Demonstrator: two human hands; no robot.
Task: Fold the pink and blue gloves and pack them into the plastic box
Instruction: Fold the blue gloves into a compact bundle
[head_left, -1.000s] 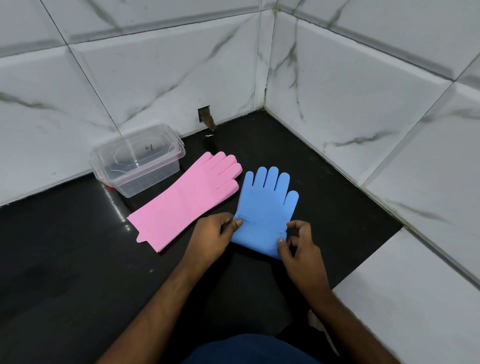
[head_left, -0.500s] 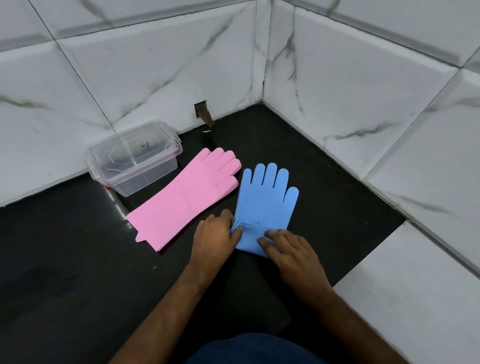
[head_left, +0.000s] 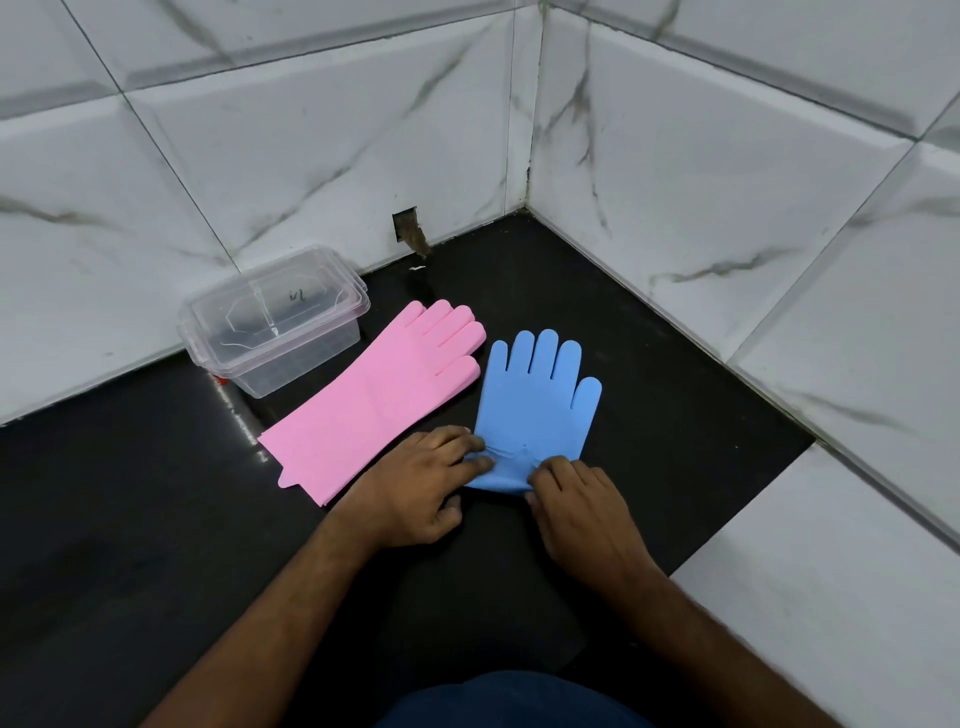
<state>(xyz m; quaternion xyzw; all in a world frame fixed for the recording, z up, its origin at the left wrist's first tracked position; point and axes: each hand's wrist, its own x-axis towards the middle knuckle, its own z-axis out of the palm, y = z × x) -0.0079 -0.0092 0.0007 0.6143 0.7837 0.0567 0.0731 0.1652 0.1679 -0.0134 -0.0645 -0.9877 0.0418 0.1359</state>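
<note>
A blue glove (head_left: 537, 395) lies on the black floor with its fingers pointing away from me and its cuff end folded over and bunched up. My left hand (head_left: 415, 488) pinches the left side of that fold. On the right side of the fold, my right hand (head_left: 582, 512) presses down with its fingertips. A pink glove (head_left: 379, 400) lies flat and unfolded to the left, angled toward the clear plastic box (head_left: 275, 322). The box stands against the wall with its lid on.
White marble-pattern tiled walls meet in a corner (head_left: 524, 208) behind the gloves. A small hole (head_left: 408, 228) is in the wall base. A raised white tile ledge (head_left: 831, 597) lies to the right. My dark blue clothing (head_left: 509, 701) shows at the bottom edge.
Both hands have come closer together on the blue glove's cuff end, which is now more folded and bunched. The pink glove and the box have not moved.
</note>
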